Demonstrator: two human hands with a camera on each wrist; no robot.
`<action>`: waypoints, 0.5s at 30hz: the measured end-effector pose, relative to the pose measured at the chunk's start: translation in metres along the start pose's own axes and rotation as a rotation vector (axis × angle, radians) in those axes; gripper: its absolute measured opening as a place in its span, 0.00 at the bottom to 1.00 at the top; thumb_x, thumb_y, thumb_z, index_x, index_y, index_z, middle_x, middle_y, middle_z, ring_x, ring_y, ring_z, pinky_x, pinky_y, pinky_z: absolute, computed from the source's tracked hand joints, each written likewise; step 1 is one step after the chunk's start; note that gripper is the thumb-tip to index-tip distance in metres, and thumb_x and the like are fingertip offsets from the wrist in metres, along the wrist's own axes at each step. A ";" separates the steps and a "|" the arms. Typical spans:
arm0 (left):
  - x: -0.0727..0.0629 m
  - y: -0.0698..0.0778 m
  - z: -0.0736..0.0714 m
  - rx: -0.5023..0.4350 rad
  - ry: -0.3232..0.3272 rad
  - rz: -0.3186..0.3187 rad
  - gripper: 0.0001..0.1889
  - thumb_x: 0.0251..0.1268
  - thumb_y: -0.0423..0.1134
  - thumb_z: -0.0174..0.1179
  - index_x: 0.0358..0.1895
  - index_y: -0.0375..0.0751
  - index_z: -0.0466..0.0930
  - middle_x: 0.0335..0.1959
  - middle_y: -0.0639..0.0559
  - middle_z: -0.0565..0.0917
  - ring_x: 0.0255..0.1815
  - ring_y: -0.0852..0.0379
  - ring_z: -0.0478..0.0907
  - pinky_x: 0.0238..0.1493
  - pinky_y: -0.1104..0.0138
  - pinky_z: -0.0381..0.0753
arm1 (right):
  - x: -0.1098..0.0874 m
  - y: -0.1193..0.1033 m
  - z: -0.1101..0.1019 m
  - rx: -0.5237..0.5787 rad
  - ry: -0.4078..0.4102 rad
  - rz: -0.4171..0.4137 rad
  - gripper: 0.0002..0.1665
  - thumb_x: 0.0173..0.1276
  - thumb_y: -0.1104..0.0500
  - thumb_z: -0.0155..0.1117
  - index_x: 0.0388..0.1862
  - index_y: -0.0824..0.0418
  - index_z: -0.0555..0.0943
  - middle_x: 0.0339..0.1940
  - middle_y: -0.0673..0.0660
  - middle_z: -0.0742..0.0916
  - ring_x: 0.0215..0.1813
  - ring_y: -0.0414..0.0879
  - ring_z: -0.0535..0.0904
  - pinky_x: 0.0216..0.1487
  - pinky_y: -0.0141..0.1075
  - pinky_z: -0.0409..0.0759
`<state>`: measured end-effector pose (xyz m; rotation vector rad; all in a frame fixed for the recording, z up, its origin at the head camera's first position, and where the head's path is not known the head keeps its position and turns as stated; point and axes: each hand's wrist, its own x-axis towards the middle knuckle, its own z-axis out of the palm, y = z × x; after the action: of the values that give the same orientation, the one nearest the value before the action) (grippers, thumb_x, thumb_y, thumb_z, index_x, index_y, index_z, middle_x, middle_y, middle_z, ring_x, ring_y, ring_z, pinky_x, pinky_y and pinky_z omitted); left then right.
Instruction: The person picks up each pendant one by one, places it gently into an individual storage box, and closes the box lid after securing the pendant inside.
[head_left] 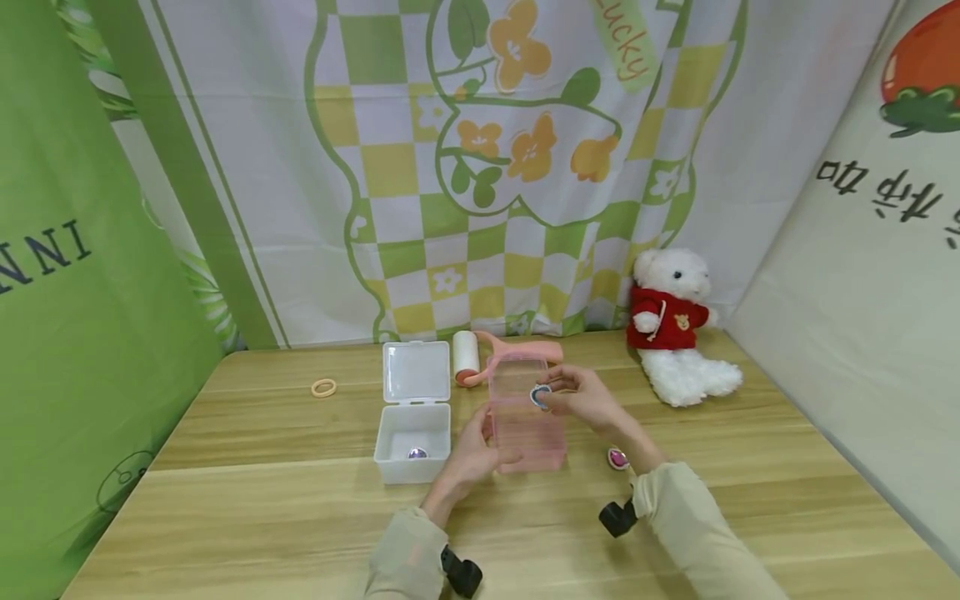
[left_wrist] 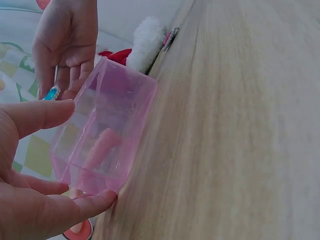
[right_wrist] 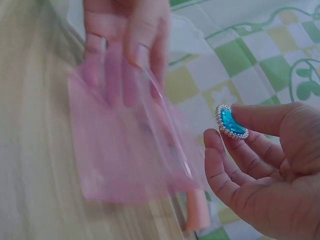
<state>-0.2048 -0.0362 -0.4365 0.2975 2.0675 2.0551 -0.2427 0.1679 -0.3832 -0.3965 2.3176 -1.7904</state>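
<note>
My left hand holds a clear pink plastic box by its left side, thumb at the near edge and fingers along the wall. The box's lid stands raised at the back. Over the box, my right hand pinches a blue gem with a silver beaded rim between thumb and fingers. To the left, a white plastic box stands with its lid up, and a purple gem lies inside. A pink gem with a pale rim lies on the table near my right wrist.
Behind the boxes lies a lint roller with a white roll and a pink handle. A light orange ring lies at the left of the wooden table. A white plush bear in red sits at the back right.
</note>
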 end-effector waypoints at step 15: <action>0.001 -0.001 -0.002 0.066 0.037 -0.019 0.47 0.49 0.27 0.68 0.73 0.31 0.51 0.63 0.33 0.68 0.62 0.40 0.67 0.60 0.50 0.69 | 0.017 0.007 0.036 -0.223 -0.200 -0.164 0.15 0.60 0.70 0.66 0.46 0.75 0.78 0.40 0.65 0.85 0.43 0.53 0.82 0.43 0.38 0.81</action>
<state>-0.2058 -0.0380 -0.4378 0.2518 2.1539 1.9993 -0.2488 0.1315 -0.3986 -0.7823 2.4053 -1.4803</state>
